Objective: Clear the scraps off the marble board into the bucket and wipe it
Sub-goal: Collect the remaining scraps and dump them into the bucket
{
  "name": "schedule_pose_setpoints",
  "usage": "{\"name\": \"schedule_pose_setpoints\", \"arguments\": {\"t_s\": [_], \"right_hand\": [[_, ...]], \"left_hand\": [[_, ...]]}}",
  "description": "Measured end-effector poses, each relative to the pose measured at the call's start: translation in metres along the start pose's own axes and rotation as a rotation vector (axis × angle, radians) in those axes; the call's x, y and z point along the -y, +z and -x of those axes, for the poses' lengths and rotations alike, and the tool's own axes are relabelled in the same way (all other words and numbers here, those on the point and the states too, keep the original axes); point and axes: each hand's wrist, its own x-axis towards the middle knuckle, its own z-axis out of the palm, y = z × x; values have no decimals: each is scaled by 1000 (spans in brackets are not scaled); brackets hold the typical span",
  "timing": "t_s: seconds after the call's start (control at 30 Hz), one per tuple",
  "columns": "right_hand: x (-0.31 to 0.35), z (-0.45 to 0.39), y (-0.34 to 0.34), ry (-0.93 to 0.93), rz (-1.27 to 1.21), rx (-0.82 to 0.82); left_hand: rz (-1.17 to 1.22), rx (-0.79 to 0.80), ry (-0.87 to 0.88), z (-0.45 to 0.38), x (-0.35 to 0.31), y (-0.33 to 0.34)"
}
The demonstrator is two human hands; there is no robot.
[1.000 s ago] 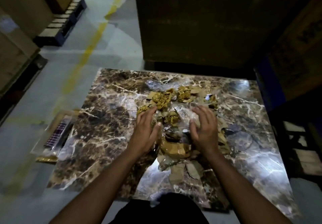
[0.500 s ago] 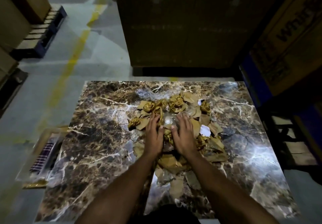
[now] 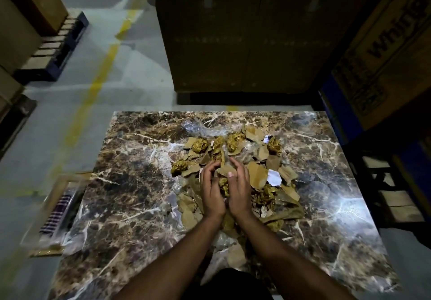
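Note:
A dark brown marble board with white veins lies in front of me. A heap of scraps covers its middle: torn brown cardboard pieces, crumpled gold paper balls, clear plastic film and a white paper bit. My left hand and my right hand sit side by side in the heap, fingers curled inward around a bunch of scraps between them. A dark round shape shows at the board's near edge below my forearms; I cannot tell if it is the bucket.
A clear plastic packet with a striped item lies on the floor left of the board. Large cardboard boxes stand behind the board and at the right. Pallets sit at the far left by a yellow floor line.
Both hands have come together from apart and moved onto the middle of the heap, closing around a bunch of scraps. The camera view has shifted slightly.

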Motion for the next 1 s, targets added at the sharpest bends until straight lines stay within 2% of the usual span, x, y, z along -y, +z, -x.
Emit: {"name": "schedule_pose_setpoints", "arguments": {"t_s": [0.1, 0.2, 0.33, 0.5, 0.6, 0.77, 0.83, 0.9, 1.0], "right_hand": [[22, 11, -2, -19, -42, 0], [41, 20, -3, 49, -192, 45], [21, 20, -2, -19, -171, -33], [28, 18, -2, 23, -130, -64], [25, 11, -4, 33, -97, -129], [31, 4, -16, 53, -111, -184], [30, 2, -21, 44, -103, -201], [30, -1, -24, 71, -136, -195], [35, -6, -28, 215, -286, -130]], "left_hand": [[50, 24, 2, 4, -4, -3], [124, 89, -42, 5, -11, -4], [210, 127, -75, 6, -28, -7], [217, 183, -181, 6, -29, -16], [236, 245, -187, 9, -38, -23], [393, 211, -256, -1, -50, -40], [345, 210, -255, -6, -52, -47], [144, 250, -219, -12, -50, -54], [-115, 426, -182, -16, -40, -62]]}}
